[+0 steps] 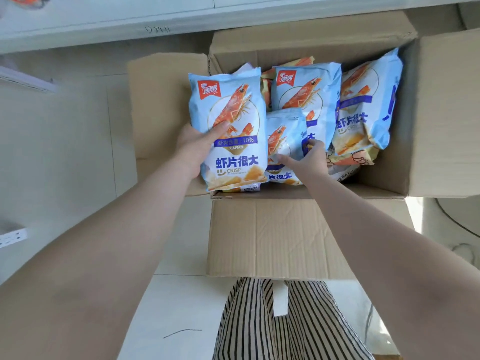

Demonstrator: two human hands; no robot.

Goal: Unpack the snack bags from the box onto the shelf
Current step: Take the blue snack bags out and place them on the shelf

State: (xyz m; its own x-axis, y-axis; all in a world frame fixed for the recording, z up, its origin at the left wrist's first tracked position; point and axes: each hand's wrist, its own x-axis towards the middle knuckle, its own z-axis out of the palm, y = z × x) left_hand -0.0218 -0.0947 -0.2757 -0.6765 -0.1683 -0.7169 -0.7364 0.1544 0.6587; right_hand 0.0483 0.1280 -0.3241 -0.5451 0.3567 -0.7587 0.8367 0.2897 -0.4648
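Head view shows me midway through the picking step: my left hand (197, 144) grips one snack bag (228, 131) by its left edge, thumb across the front, and holds it upright above the near left corner of the open cardboard box (285, 237). My right hand (306, 158) reaches into the box and pinches a second bag (284, 141), fingers curled on its right edge and thumb on its face; that bag sits among the others inside. More bags (363, 105) lean against the far and right walls. Both my arms stretch forward and down, elbows nearly straight. Next, I judge, I must lift the second bag free and carry both to the white shelf (104, 24) beyond the box.
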